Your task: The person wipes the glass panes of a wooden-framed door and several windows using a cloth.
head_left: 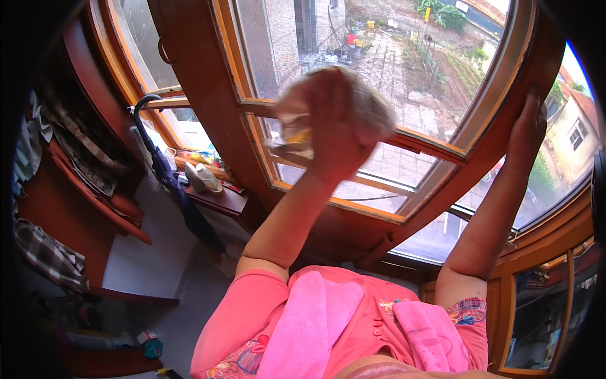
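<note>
My left hand [338,126] presses a bunched whitish cloth [372,114] against the window, palm toward the glass. Motion smears both the hand and the cloth, and a yellow patch shows at the cloth's left side. Beneath them is the crossbar between the large upper pane [404,69] and the lower pane [404,165]. Off to the right, my right hand [530,123] grips the outer edge of the brown wooden window sash [492,136], with some fingers hidden behind it. The sash is swung open, and a yard shows through its glass.
A dark umbrella [154,148] with a curved handle hangs at the left. Near it, bottles [205,178] stand on a small ledge [221,201]. Clothes [82,151] hang at the far left. A glazed wooden cabinet [536,309] stands at lower right. A pink towel [309,328] drapes over my chest.
</note>
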A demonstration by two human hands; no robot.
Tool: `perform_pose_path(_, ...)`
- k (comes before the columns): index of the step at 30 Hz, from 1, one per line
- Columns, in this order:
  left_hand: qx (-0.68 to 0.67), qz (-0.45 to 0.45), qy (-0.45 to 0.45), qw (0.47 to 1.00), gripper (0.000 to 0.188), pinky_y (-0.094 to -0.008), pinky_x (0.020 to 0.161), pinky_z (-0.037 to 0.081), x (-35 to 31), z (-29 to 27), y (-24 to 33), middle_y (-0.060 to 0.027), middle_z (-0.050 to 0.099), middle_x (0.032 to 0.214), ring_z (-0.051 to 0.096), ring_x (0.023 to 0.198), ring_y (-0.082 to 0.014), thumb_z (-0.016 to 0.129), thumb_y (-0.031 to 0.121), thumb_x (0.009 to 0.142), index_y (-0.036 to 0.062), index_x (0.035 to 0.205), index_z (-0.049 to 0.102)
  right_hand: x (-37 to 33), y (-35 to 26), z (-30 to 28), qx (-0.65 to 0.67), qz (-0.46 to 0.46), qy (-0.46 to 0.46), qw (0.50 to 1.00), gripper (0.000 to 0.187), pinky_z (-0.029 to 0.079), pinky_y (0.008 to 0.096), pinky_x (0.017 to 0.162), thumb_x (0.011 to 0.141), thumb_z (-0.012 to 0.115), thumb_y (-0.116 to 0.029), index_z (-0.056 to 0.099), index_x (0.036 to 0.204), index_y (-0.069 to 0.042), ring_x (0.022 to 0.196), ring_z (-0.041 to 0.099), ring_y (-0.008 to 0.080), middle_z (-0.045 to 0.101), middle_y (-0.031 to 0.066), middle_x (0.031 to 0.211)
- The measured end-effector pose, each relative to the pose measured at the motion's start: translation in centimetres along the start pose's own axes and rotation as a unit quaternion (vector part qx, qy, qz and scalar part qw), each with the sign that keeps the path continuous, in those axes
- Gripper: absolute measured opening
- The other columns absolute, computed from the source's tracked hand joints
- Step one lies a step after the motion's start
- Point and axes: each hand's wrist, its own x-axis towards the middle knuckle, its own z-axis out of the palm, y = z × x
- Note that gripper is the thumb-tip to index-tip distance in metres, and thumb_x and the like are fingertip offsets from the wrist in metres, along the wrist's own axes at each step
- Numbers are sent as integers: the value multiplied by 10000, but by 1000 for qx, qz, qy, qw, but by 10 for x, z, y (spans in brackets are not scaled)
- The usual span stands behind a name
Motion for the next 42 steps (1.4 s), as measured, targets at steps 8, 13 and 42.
perform_pose_path(8,67,45,43,996,968,-563,1220,178,34,-8,-30,-291,356,1522,289,1448,-485,731,409,697,-57,1470,381,5,7,-1,7,18,2,1000,732,484,369,930,961,511,-601,626,1261,58,1021,660,281,691,191,1148)
perform_pose_path(13,-71,-74,155,982,1042,-559,1225,146,46,-23,-73,-341,287,1544,266,1457,-487,725,341,713,-88,1525,232,6,9,-4,12,-2,-12,1000,729,481,365,932,966,512,-590,614,1265,66,1032,655,277,689,185,1152)
perform_pose_path(42,23,295,37,954,804,-495,1148,351,185,-23,13,-123,421,1494,369,1400,-373,789,359,642,104,1367,553,7,16,-4,3,-21,-16,1000,643,461,371,957,1011,498,-532,605,1270,46,1063,639,287,676,167,1171)
